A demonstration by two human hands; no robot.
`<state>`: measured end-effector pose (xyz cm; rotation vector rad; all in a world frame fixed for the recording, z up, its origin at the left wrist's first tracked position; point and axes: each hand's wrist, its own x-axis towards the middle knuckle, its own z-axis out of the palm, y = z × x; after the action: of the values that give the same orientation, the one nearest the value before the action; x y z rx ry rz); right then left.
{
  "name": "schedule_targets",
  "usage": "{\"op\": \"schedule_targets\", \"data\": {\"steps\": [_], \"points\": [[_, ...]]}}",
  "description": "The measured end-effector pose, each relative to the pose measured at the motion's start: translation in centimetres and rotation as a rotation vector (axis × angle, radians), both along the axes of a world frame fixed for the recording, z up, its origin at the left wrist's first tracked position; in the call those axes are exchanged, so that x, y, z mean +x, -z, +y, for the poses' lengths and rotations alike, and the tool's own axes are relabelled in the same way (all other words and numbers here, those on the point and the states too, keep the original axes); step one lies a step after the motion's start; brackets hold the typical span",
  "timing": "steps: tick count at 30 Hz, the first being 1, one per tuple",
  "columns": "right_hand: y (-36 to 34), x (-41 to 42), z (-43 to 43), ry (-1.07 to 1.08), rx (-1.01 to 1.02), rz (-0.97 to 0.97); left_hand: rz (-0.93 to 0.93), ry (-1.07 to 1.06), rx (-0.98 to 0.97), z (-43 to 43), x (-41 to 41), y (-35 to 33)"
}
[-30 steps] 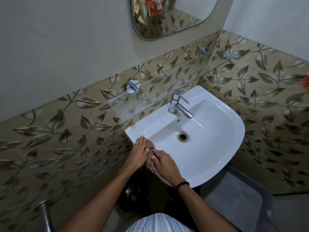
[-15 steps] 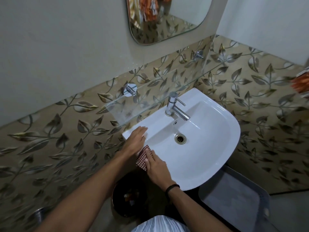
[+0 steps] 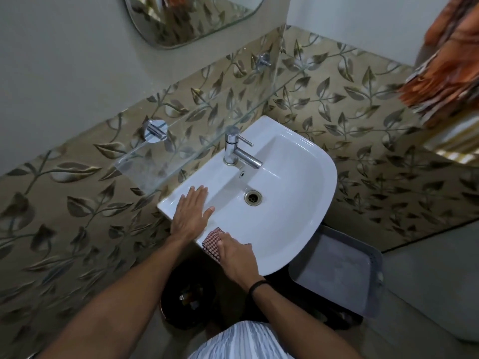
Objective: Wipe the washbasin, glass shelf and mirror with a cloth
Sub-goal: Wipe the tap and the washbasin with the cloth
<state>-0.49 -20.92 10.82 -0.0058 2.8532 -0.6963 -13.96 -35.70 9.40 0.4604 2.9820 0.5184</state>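
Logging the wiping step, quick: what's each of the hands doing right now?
Left hand: open, flat on the washbasin rim, holding nothing.
Right hand: closed on the checked cloth at the near rim.

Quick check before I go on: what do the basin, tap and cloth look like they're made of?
Washbasin: glossy white glazed ceramic, by its smooth sheen and soft reflections. Tap: polished metal, probably chrome-plated, mirror-bright. Cloth under the right hand: woven fabric with a small red-and-white check, likely cotton.
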Motion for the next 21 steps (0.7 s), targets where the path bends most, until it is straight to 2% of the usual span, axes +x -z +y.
{"op": "schedule_targets", "data": {"steps": [5,9,14,17,21], "points": [[-0.5,2.1,2.6,-0.041,0.042,0.033,-0.013,-0.022,-0.039,0.4,0.4,-0.6],[0.4,2.2,3.2,0.007,0.088,0.025,-0.058,-0.057,0.000,1.9,2.3,-0.9],[-0.5,2.2,3.0,-0.012,0.022,0.004,-0.030,-0.081,-0.085,2.4,3.3,-0.4],[-0.5,3.6,6.0,-0.024,0.095,0.074,-0.042,-0.080,-0.085,2.5,3.5,-0.7],[0.9,3.8,9.0,0.151,0.257,0.147,-0.056,-0.096,-0.091,3.1,4.1,-1.0]]}}
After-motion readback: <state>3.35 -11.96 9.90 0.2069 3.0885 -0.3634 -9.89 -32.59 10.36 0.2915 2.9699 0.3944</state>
